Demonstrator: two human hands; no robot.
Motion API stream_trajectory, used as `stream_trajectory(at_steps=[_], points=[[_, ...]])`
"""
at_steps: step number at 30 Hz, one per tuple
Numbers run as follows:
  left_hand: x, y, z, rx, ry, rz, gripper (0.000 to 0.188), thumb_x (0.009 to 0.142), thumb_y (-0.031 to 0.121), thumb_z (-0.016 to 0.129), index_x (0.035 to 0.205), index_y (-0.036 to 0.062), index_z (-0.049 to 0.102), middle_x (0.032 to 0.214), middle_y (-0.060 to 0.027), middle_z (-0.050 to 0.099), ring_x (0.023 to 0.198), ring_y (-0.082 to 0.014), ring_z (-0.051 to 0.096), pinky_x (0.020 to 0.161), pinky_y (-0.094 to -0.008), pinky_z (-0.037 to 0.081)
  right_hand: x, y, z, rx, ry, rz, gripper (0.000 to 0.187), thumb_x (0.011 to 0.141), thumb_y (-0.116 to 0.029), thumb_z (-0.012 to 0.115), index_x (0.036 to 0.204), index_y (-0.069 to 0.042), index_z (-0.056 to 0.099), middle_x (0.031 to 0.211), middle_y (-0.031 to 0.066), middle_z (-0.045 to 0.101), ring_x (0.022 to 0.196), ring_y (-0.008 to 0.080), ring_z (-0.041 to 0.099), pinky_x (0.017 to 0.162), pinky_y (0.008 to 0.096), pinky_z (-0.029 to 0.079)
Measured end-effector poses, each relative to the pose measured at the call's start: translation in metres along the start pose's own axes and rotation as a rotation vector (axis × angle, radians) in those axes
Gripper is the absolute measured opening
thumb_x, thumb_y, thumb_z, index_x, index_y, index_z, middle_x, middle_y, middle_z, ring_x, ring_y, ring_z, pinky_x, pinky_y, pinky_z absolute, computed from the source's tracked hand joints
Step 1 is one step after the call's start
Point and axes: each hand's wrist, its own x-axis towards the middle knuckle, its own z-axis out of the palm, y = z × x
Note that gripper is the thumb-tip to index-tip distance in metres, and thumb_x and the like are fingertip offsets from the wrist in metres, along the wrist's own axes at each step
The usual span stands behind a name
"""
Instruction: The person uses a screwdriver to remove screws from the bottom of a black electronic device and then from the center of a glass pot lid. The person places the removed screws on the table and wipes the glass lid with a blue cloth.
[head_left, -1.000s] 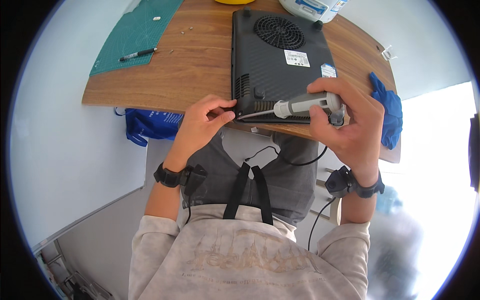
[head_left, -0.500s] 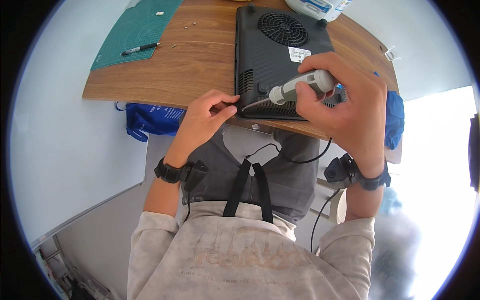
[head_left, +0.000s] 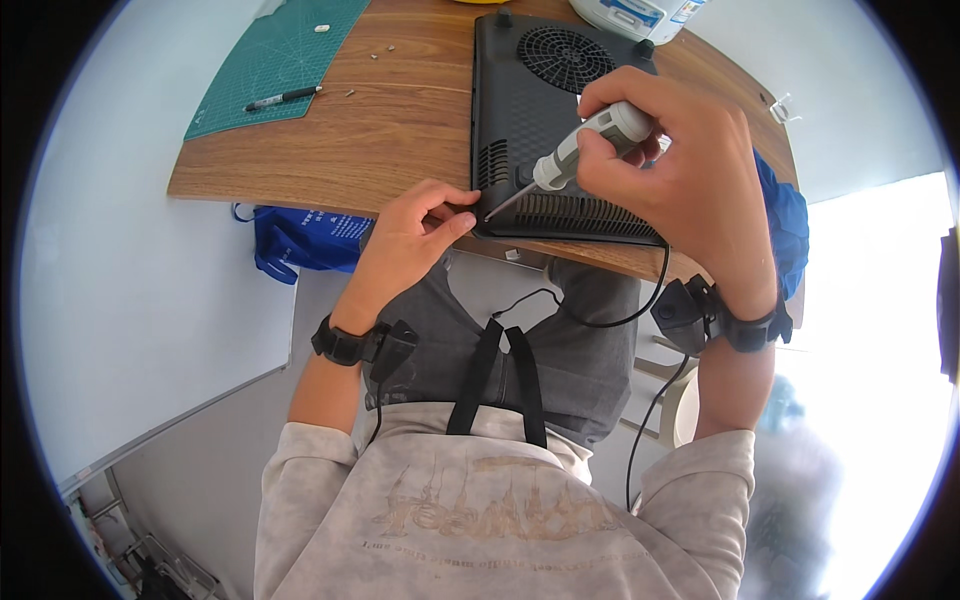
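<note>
Screwdriver [head_left: 560,162] and black appliance [head_left: 500,110], underside up, at the counter's [head_left: 290,160] near edge.
Right hand [head_left: 690,165]: gripping the screwdriver's grey handle, shaft slanting to the appliance's near left corner. Left hand [head_left: 412,232]: thumb and forefinger at that corner; whether pinching anything, cannot tell.

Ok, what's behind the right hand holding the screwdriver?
Parts of the black vented casing and a blue cloth show past the right hand; what the hand itself covers can't be seen.
</note>
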Motion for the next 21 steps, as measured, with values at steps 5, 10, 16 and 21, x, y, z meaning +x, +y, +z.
stream_trajectory(at_steps=[5,10,16,21], points=[[-0.001,0.003,0.002,0.013,0.002,-0.026,0.023,0.094,0.009,0.07,0.115,0.0001,0.067,0.095,-0.0053,0.067,0.083,-0.0105,0.063,0.076,-0.025,0.051,0.006,0.0,0.0,-0.05,-0.004,-0.099,0.016,0.076,-0.016,0.073,0.09,-0.009,0.069,0.068,0.0032,0.063,0.059,0.0121,0.057,0.057,0.0246,0.046],[-0.001,0.003,0.002,0.009,0.016,-0.023,0.023,0.091,0.008,0.072,0.114,0.0036,0.068,0.1,-0.0067,0.065,0.081,-0.0137,0.065,0.074,-0.0266,0.053,0.013,-0.002,0.009,-0.052,0.025,-0.198,0.016,0.078,-0.017,0.073,0.091,-0.009,0.068,0.068,0.0056,0.063,0.058,0.015,0.059,0.056,0.0265,0.047],[-0.001,-0.001,0.006,-0.002,0.018,0.084,0.023,0.091,0.004,0.069,0.115,0.0078,0.068,0.1,-0.005,0.061,0.08,-0.0129,0.063,0.074,-0.0261,0.052,0.016,-0.019,0.008,-0.065,-0.031,-0.123,0.018,0.081,-0.016,0.074,0.097,-0.011,0.066,0.072,0.006,0.066,0.063,0.0168,0.066,0.057,0.0281,0.05],[-0.001,-0.005,0.008,-0.034,0.018,0.131,0.027,0.091,0.0,0.068,0.116,0.0109,0.07,0.106,-0.0044,0.057,0.081,-0.0119,0.062,0.074,-0.0256,0.051,0.009,-0.024,0.008,-0.019,0.022,-0.158,0.02,0.085,-0.011,0.074,0.104,-0.01,0.069,0.08,0.0048,0.07,0.066,0.0162,0.069,0.059,0.0271,0.052]])
